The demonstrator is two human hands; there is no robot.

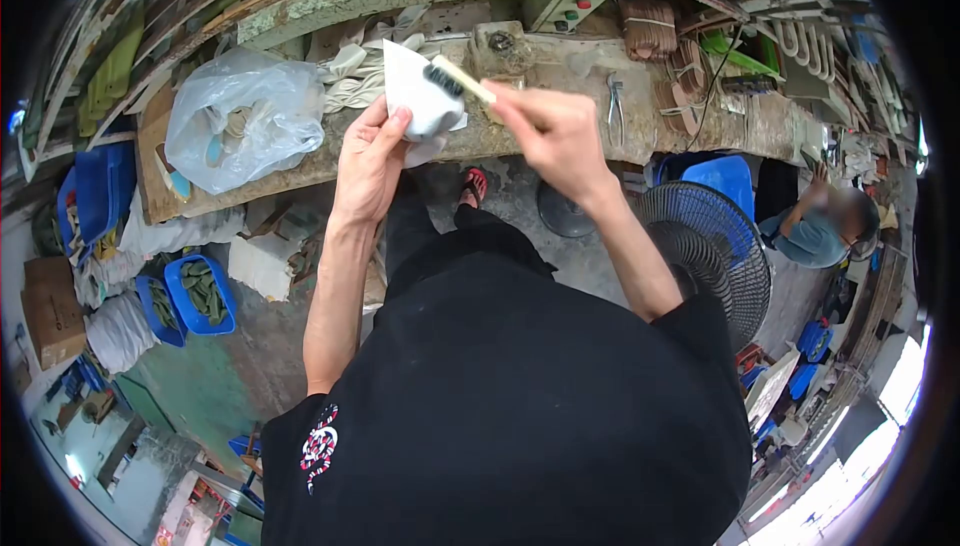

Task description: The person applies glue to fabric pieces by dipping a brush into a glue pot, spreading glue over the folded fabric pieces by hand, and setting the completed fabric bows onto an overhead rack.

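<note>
My left hand grips a white pointed piece, its tip standing up and to the left. Its lower part is rounded, with grey patches, and my palm hides some of it; I cannot tell its exact kind. In my right hand is a brush with a pale handle. The brush's dark bristles lie against or just in front of the white piece's right side. Both hands are held above the front edge of the workbench.
A clear plastic bag with pieces inside lies on the bench's left, beside pale straps. Pliers and brown bundles lie to the right. A black fan stands near my right arm. Another person is farther right.
</note>
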